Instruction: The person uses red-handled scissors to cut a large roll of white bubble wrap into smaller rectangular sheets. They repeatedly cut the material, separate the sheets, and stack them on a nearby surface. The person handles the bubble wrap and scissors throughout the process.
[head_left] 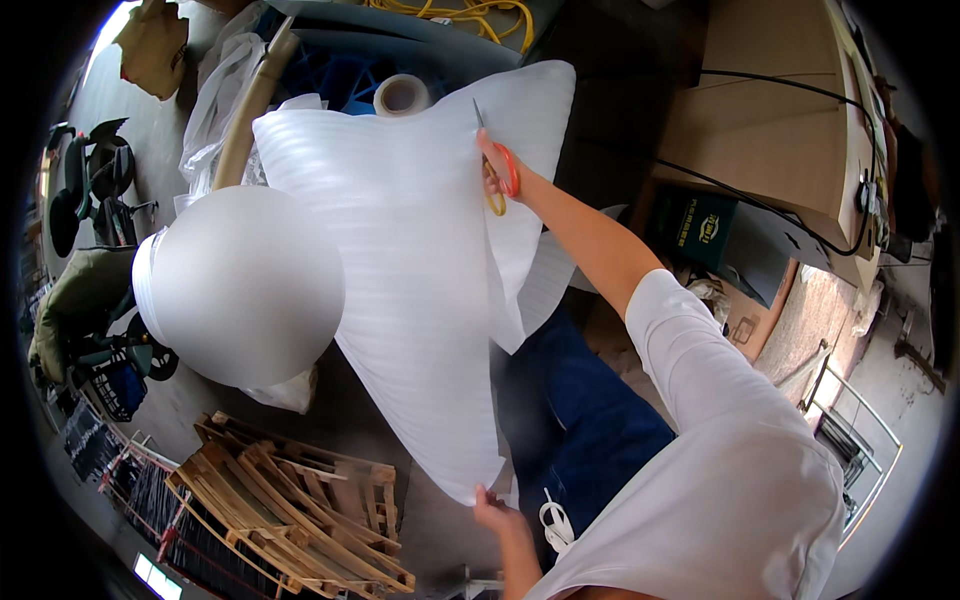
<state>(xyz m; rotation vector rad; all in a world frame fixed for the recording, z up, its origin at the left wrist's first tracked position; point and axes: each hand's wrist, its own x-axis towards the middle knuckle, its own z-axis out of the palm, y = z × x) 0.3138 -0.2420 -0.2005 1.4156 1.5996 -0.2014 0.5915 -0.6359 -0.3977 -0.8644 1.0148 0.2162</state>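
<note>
My right hand (496, 172) grips a pair of scissors (497, 200) with red and yellow handles, over the upper part of a wide white foam sheet (400, 220). The metal tip of the scissors points up, away from me; whether the blades are parted I cannot tell. At the sheet's low corner, my left hand (492, 508) pinches its edge between thumb and fingers. A long edge of the sheet runs between my two hands, and a loose folded flap hangs to the right of it, by my legs. A large, rounded, smooth white object (250, 290) lies against the sheet's left side.
Wooden pallets (290, 505) are stacked at lower left. Behind the sheet stand a tape roll (402, 95), a long cardboard tube (250, 105) and a coiled yellow cord (490, 15). Large cardboard boxes (755, 140) and a black cable (780, 82) are at upper right.
</note>
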